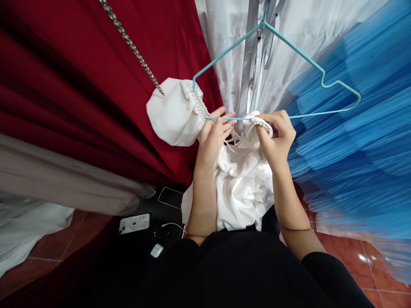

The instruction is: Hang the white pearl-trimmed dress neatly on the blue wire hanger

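Observation:
A white dress (244,188) with pearl-beaded edges hangs in front of me. One puffed sleeve is over the left shoulder of a light-blue wire hanger (295,49), while the hanger's right shoulder is bare. My right hand (278,136) pinches the pearl-trimmed edge of the dress beside the hanger's bottom bar. My left hand (214,136) is beside the left sleeve with its fingers spread near the bottom bar. Part of the left palm is turned away, and its contact with the cloth cannot be made out.
A red curtain (96,77) hangs at left and blue tulle (359,141) at right. A metal chain (131,45) dangles above the left sleeve. On a dark surface lie a phone (134,223), a white earphone case (156,250) and a cable (173,224).

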Tool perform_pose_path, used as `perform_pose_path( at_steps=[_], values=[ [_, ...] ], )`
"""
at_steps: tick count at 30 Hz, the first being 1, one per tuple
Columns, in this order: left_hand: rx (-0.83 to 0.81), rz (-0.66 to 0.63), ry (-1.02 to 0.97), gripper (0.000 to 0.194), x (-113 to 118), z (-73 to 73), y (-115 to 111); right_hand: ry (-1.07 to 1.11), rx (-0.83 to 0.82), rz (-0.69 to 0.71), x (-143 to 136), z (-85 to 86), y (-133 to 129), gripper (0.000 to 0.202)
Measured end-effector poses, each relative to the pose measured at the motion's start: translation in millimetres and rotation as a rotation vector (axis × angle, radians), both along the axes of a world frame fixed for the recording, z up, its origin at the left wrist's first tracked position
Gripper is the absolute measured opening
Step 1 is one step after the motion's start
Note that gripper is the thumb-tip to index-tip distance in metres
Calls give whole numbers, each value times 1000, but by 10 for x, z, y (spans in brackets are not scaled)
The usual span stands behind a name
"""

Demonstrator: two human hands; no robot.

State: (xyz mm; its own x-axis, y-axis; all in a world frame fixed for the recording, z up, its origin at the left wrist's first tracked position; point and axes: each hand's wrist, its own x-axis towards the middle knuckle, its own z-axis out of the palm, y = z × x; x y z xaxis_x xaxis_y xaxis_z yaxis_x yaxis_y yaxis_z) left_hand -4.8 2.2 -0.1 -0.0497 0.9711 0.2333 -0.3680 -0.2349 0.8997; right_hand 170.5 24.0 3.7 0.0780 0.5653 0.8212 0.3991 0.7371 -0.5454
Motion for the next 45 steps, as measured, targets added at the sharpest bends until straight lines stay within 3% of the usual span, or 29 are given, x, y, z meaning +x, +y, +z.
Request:
perform_pose_path(
  at_steps=[5,8,10,14,19,23,27,31,35,38,40,42,45],
  values=[
    [166,108,-325,11,193,62,117,-29,-27,5,-9,19,-84,11],
    [158,146,-371,12,230,112,57,-32,-30,4,10,-1,-143,15],
    [154,182,-372,14,219,141,26,45,46,-94,94,-28,-157,19],
    [173,216,-396,15,152,199,9,313,210,-416,535,-43,-26,22],
    [132,222,-386,18,136,242,-30,292,54,-451,1220,155,324,34],
    [155,236,-356,16,155,250,-82,251,-1,-468,1424,424,447,41],
    [162,279,-305,14,146,251,-101,162,-116,-351,1288,664,425,37],
    [175,282,-256,15,126,242,-83,61,72,-224,935,821,381,31],
    [224,255,-248,16,98,218,-64,-47,173,-127,621,831,188,19],
    [213,227,-254,15,77,193,-36,-27,356,-103,441,684,-30,6],
    [193,219,-251,15,65,169,9,-151,283,17,322,503,-112,12],
    [184,202,-265,15,54,141,75,-348,101,97,201,290,-110,16],
    [168,173,-280,12,24,117,157,-502,58,-66,56,39,-10,19]
  ],
)
